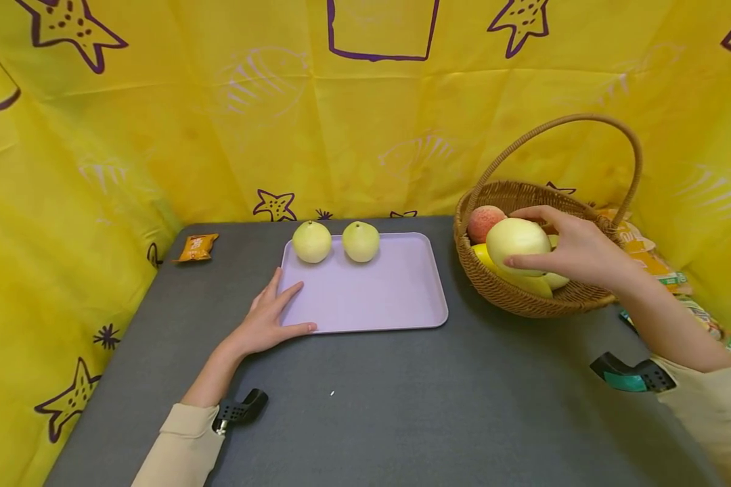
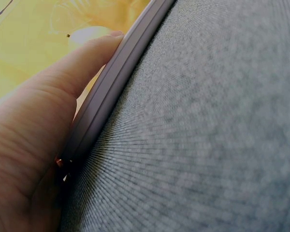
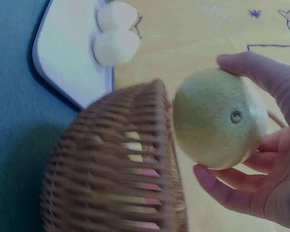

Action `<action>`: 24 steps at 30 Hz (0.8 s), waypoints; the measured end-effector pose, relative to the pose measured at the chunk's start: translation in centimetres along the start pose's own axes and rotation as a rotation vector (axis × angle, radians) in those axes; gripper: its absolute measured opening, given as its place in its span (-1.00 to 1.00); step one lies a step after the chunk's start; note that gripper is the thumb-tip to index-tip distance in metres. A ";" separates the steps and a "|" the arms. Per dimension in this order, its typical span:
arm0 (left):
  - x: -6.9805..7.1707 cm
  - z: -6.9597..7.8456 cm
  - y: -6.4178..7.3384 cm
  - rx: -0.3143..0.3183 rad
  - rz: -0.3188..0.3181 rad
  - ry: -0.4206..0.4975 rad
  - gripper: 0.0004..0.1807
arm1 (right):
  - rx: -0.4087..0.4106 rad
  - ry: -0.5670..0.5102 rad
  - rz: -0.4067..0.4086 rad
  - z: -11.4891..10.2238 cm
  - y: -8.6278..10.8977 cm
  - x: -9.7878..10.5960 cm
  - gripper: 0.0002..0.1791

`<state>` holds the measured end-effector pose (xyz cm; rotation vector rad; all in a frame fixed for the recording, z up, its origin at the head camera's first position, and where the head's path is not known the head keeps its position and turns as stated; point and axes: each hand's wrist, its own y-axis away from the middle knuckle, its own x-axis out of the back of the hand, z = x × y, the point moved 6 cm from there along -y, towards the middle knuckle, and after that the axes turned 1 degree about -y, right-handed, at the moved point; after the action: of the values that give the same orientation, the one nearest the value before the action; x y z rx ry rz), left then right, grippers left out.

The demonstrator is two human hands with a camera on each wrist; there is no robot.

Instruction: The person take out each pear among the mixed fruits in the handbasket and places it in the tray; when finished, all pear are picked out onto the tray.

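Note:
My right hand (image 1: pixel 575 247) grips a round pale-green pear (image 1: pixel 518 245) between thumb and fingers, above the wicker basket (image 1: pixel 524 308). In the right wrist view, the dimpled end of that pear faces the camera, beside the basket's rim. My left hand (image 1: pixel 268 321) rests with spread fingers on the left front corner of a lilac tray (image 1: pixel 378 291). Its thumb (image 2: pixel 94 53) touches the tray's edge in the left wrist view. Two similar pears, a left one (image 1: pixel 312 242) and a right one (image 1: pixel 361 241), sit side by side along the tray's back edge.
Inside the basket lie a peach (image 1: pixel 484 223) and yellow fruit (image 1: pixel 526 283), partly hidden by my hand. The tall basket handle (image 1: pixel 575 118) arches over it. An orange snack packet (image 1: pixel 197 247) lies at the back left, and several packets (image 1: pixel 642 253) lie right of the basket.

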<state>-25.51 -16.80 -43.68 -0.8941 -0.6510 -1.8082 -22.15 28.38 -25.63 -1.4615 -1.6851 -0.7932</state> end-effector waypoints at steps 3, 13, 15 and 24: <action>0.0 0.0 0.0 -0.010 0.009 -0.004 0.03 | -0.020 -0.074 0.020 -0.1 0.0 -0.4 -0.17; 0.1 0.1 0.0 -0.026 0.021 -0.005 0.02 | -0.027 -0.441 0.083 -1.3 -0.2 -2.6 -0.21; 0.1 0.0 0.0 -0.025 0.021 -0.003 0.03 | -0.011 -0.515 0.096 -1.9 -0.1 -3.1 -0.23; 0.1 0.0 0.0 -0.024 0.015 0.007 0.02 | 0.101 -0.618 0.191 -4.0 -0.5 -5.2 -0.25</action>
<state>-25.54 -16.80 -43.59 -0.9064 -0.6179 -1.8085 -21.76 22.25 -27.94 -1.8815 -1.9427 -0.1455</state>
